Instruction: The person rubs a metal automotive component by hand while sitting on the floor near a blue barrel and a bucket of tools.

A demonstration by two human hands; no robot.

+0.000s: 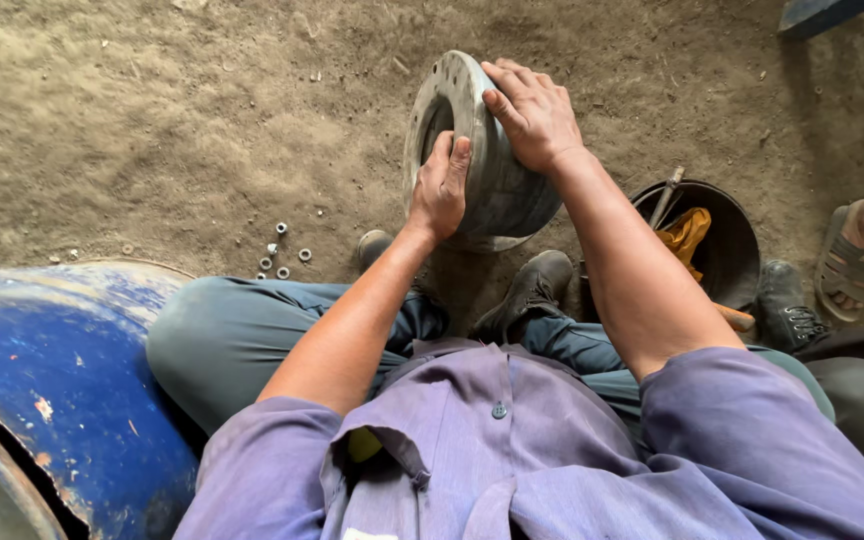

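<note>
I see a dull grey metal drum (497, 170) under my hands, dusted pale along its rim. The ground (152, 110) is sandy brown. My shirt (552, 460) is faded purple, my trousers (222, 335) grey-green, my shoes (532, 290) black. A barrel (62, 390) is deep blue with rusty scratches. A black bucket (737, 250) holds a yellow-orange rag (687, 235).

The drum (482, 150) stands on edge before the shoes (527, 295), nuts (282, 258) lying left, a bucket (727, 250) seemingly right.
</note>
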